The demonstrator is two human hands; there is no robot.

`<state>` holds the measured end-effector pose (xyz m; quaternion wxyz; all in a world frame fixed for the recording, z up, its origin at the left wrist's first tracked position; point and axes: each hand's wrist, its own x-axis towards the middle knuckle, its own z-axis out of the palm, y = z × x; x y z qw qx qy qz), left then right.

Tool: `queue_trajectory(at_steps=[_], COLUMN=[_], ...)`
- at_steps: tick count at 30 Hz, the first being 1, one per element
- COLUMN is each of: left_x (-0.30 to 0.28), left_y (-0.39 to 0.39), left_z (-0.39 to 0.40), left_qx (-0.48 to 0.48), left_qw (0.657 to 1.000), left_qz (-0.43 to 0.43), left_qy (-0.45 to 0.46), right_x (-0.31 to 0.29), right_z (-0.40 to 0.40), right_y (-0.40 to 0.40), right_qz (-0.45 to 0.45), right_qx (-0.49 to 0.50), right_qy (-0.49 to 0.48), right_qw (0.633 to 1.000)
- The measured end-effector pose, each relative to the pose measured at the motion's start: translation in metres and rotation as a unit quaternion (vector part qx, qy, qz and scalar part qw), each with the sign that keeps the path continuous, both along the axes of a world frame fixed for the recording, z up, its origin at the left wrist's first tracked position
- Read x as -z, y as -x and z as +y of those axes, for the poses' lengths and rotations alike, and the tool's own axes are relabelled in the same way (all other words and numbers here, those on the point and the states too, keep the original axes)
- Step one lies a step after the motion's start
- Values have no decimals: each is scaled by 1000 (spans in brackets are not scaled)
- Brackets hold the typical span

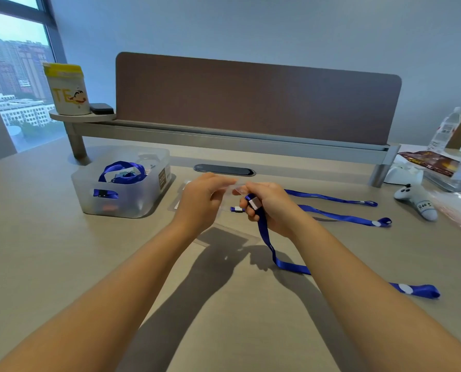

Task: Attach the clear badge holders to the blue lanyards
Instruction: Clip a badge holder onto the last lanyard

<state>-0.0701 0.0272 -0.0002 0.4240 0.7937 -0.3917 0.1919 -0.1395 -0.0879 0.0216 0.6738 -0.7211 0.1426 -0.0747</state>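
A long blue fabric lanyard (273, 257) trails across the beige table (63, 251) at near right, its upper end rising into the right hand (268, 204). That grip is closed around the lanyard's metal clip end. The left hand (201, 200), level with it, pinches a clear plastic badge holder (236, 187) between the two hands. Two more blue lanyards (339, 214) lie flat beyond, to the right. Far left stands a translucent plastic bin (122, 183) containing coiled blue lanyards.
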Motion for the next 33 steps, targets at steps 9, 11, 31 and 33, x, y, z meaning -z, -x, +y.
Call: queue_trajectory(at_steps=[9, 11, 31, 33], left_x=[2, 5, -25, -27], left_y=[-12, -14, -7, -6], left_z=[18, 20, 14, 14], left_qx=[8, 11, -8, -24], left_qw=[960, 965, 977, 979], left_qz=[-238, -227, 179, 142], left_qy=[-151, -134, -119, -142], right_x=[5, 5, 5, 6], right_z=[10, 11, 17, 19], right_y=[-10, -11, -14, -14], right_qz=[16, 9, -23, -24], right_qx=[4, 3, -38, -39], right_qy=[40, 59, 227, 233], right_qw=[999, 998, 973, 971])
